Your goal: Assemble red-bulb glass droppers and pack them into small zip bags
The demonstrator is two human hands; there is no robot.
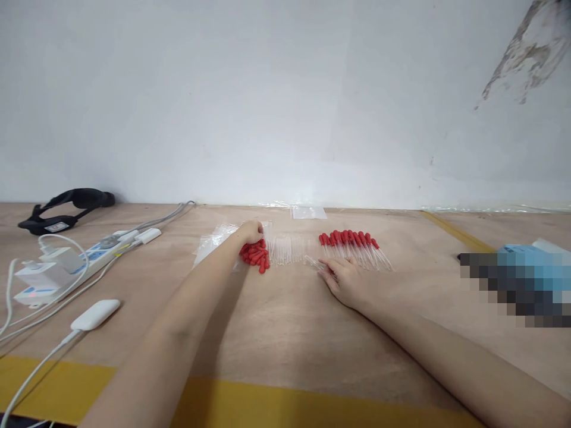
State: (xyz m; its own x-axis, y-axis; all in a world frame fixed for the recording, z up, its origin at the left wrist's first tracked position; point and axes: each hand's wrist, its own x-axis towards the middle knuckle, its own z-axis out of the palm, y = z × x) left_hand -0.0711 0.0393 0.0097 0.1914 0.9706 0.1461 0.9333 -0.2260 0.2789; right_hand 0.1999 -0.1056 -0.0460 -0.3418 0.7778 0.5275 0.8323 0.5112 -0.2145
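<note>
My left hand (251, 231) reaches into a pile of red rubber dropper bulbs (257, 256). Its fingers are curled downward, and whatever is between them is hidden. Just right of the pile lies a row of clear glass dropper tubes (288, 250) without bulbs. My right hand (341, 278) pinches a thin clear glass tube (312, 260), whose end points left toward that row. Behind and right of this hand, assembled droppers with red bulbs (350, 238) lie side by side, bulbs toward the wall.
Clear plastic bags (214, 242) lie left of the pile; a small white bag (308, 213) lies by the wall. A power strip (89, 261) with cables, a white device (96, 315) and a black headset strap (66, 209) occupy the left. A blue package (520, 257) is at right.
</note>
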